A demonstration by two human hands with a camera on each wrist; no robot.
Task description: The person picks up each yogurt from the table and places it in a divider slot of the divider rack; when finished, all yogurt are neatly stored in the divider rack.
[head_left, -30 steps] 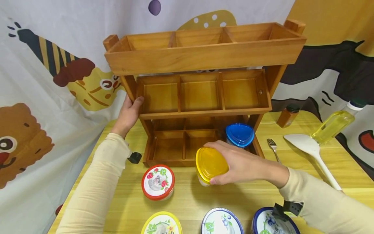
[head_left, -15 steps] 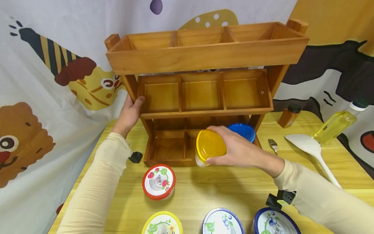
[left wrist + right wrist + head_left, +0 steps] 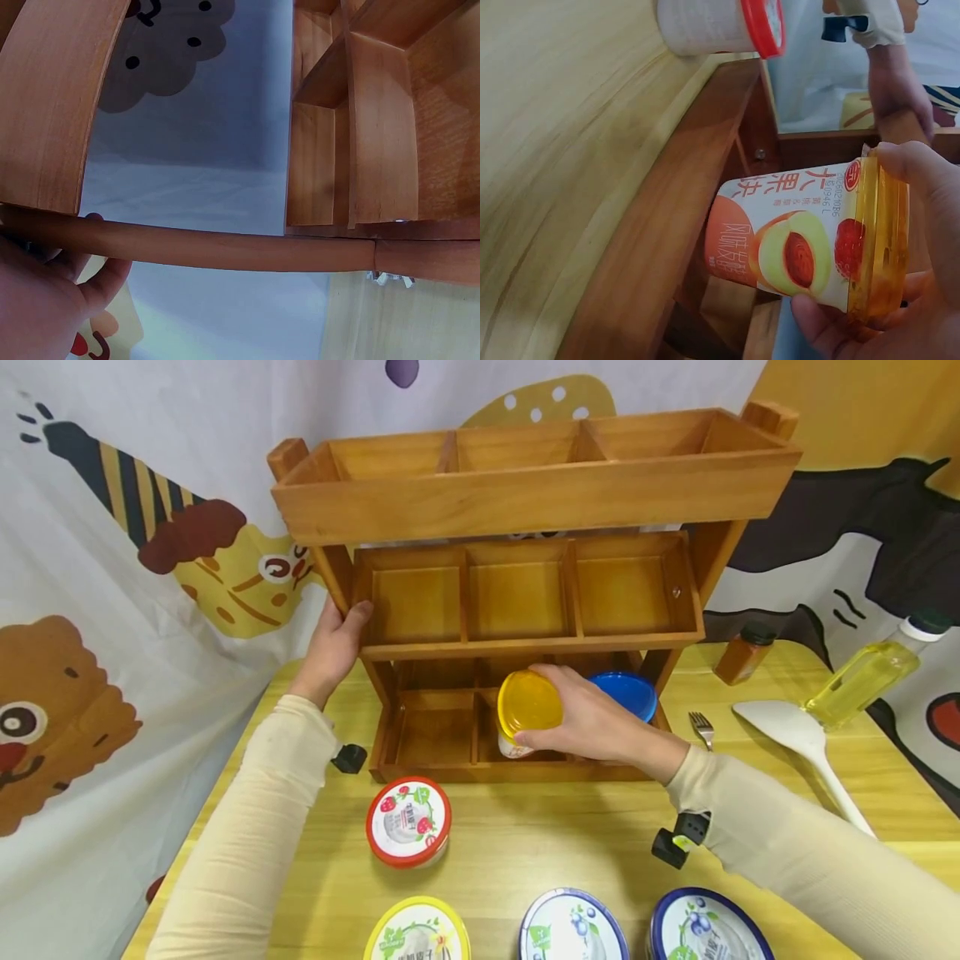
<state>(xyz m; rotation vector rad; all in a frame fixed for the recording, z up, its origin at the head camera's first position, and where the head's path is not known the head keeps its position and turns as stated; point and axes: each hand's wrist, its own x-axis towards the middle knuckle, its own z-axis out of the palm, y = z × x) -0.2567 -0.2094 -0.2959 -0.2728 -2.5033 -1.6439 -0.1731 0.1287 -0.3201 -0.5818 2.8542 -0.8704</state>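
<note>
My left hand [image 3: 333, 647] grips the left upright of a wooden three-tier rack [image 3: 525, 506] at the middle tier. In the left wrist view its fingers [image 3: 105, 289] wrap round the upright [image 3: 225, 250]. My right hand [image 3: 592, 714] holds a yogurt cup with a yellow lid [image 3: 529, 702] by the lid end, tilted, at the middle compartment of the bottom tier. The right wrist view shows the cup's peach-printed side [image 3: 795, 240]; whether its base touches the rack cannot be told. A blue-lidded cup [image 3: 628, 693], partly hidden by my right hand, sits in the right-hand bottom compartment.
On the table before the rack stand tubs with a red rim [image 3: 408, 822], a yellow rim [image 3: 417, 931], a pale blue rim [image 3: 573, 927] and a dark blue rim [image 3: 708, 927]. To the right are a fork [image 3: 702, 727], white spatula [image 3: 806, 743], jar [image 3: 745, 653] and oil bottle [image 3: 866, 677].
My right hand has carried the yellow-lidded cup forward, from over the table to the bottom tier's middle compartment. My left hand keeps its grip on the rack.
</note>
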